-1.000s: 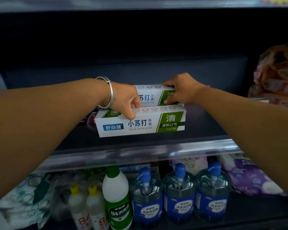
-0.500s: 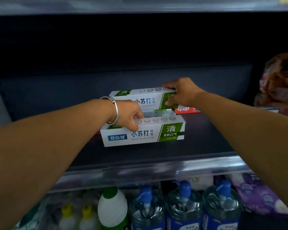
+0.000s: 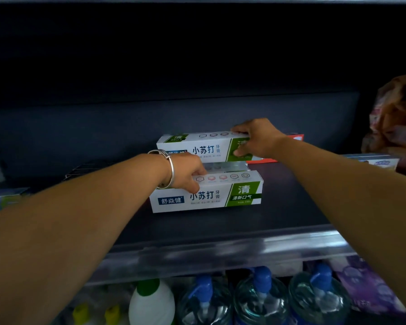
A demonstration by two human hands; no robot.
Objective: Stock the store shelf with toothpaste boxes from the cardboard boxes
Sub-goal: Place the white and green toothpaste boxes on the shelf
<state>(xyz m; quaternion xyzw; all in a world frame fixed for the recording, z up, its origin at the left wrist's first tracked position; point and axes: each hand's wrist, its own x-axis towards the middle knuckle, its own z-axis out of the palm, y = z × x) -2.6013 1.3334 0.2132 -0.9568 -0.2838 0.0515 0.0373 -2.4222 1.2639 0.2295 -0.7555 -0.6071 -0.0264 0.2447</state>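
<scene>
Down low there's a white bottle (image 3: 151,303) and blue-capped jugs (image 3: 259,299) under the shelf (image 3: 220,249). On it, the left hand (image 3: 185,172) has fingers curled over the top of the front toothpaste box (image 3: 218,195). Just behind, the right hand (image 3: 256,138) grips the end of the rear toothpaste box (image 3: 197,146), which sits beside a red box (image 3: 295,139).

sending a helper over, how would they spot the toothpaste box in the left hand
On the dark middle shelf, above the blue-capped bottles, two white-and-green boxes lie lengthwise. It is the front toothpaste box, under the braceleted left hand; its twin sits farther back.
</scene>
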